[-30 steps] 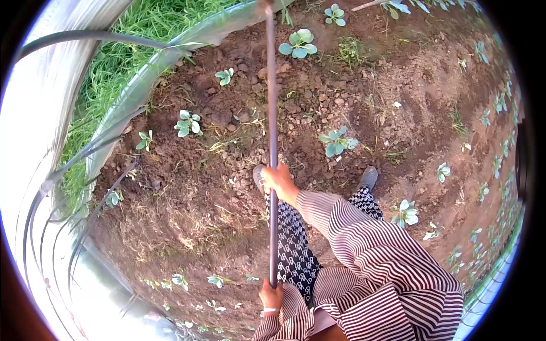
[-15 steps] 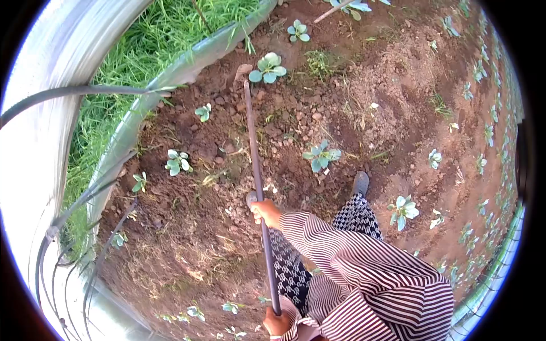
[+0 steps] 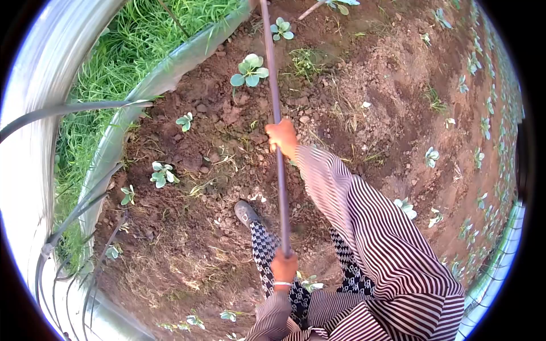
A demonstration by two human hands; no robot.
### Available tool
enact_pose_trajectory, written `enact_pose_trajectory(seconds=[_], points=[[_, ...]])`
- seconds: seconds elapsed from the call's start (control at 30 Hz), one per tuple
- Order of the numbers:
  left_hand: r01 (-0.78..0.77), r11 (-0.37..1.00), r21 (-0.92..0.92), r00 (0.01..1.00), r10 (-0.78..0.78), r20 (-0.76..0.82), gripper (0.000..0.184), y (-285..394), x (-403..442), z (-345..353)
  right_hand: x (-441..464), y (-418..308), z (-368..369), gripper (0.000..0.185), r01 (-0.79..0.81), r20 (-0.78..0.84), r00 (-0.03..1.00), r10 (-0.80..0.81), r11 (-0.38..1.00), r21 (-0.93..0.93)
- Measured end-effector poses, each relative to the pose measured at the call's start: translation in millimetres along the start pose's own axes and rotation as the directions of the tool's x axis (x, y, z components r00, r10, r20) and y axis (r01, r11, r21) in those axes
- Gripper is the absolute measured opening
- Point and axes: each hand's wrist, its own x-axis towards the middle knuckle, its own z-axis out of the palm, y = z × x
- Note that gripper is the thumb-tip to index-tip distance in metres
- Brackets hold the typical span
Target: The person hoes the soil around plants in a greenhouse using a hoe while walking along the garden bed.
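A long-handled hoe (image 3: pixel 275 79) runs upright through the view, its head past the top edge and out of sight. My right hand (image 3: pixel 282 137) is wrapped round the middle of the handle. My left hand (image 3: pixel 284 265), with a white band at the wrist, grips the handle's near end. Left of the handle grows a leafy blue-green young plant (image 3: pixel 249 72), with a smaller seedling (image 3: pixel 281 29) farther up. Another young plant is mostly hidden behind my right hand and sleeve.
Reddish, cloddy soil (image 3: pixel 216 165) bears more seedlings (image 3: pixel 162 174) on both sides. Plastic sheeting (image 3: pixel 156 79) edges the bed at left, with tall grass (image 3: pixel 148 40) beyond. Dark bent rods or pipes (image 3: pixel 68 109) jut in there. My shoe (image 3: pixel 246 212) stands on the soil.
Both hands have risen in view with the hoe, the right one reaching farther forward. The hoe's head, earlier on the soil beside the larger plant, has gone beyond the top edge.
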Motion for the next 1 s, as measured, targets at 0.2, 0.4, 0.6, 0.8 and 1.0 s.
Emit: enact_pose_trajectory(seconds=[0.2,0.4,0.6,0.8,1.0], points=[[0.158,0.985,0.061,0.969,-0.167,0.183,0.038,18,-118,-8,-47,100,-53,0.014,-0.185,0.13,0.974,0.184,0.983,-0.003],[0.132,0.983,0.13,0.988,-0.141,0.064,0.025,-32,-109,3,-81,79,-46,0.018,-0.359,0.129,0.933,0.336,0.901,0.245],[0.108,0.994,0.001,0.993,-0.108,0.044,0.026,-2,-23,32,-2,44,-27,0.015,-0.14,0.08,0.988,0.133,0.986,0.095],[0.103,0.995,-0.018,0.975,-0.097,0.201,0.038,8,-120,5,-62,82,-52,0.012,-0.241,0.068,0.969,0.239,0.97,0.024],[0.149,0.984,0.095,0.98,-0.16,0.122,0.026,1,-95,-20,-45,112,-48,0.017,-0.34,0.071,0.94,0.333,0.923,0.18]])
